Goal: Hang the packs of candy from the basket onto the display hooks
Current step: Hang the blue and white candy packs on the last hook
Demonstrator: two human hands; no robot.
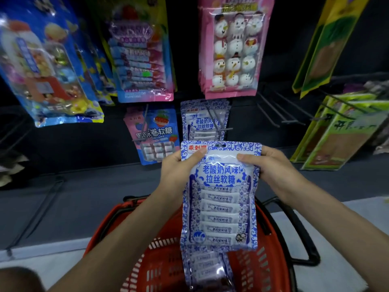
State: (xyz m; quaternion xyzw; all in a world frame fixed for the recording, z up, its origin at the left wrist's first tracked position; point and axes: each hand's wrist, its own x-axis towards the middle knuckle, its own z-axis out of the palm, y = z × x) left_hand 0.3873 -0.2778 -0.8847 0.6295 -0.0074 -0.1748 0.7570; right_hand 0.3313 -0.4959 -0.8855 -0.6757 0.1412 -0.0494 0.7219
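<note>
Right now both hands hold a blue-and-white patterned plastic candy pack [220, 197] upright above a red plastic mesh basket [162, 268]. The left hand [179, 171] grips its upper left corner, thumb pressed on the front and fingers behind. The right hand [271, 167] grips the upper right corner the same way. The pack's top edge, with its hang hole, sits just below a metal display hook [219, 123] that carries matching blue-and-white packs [202, 121]. A second pack of the same kind [207, 268] lies in the basket, partly hidden behind the held one. To the left of the hook hangs a pink-and-blue strawberry candy pack [155, 133], and above it pink snowman marshmallow packs [233, 49]. Bare metal hooks [273, 110] stick out to the right.
</note>
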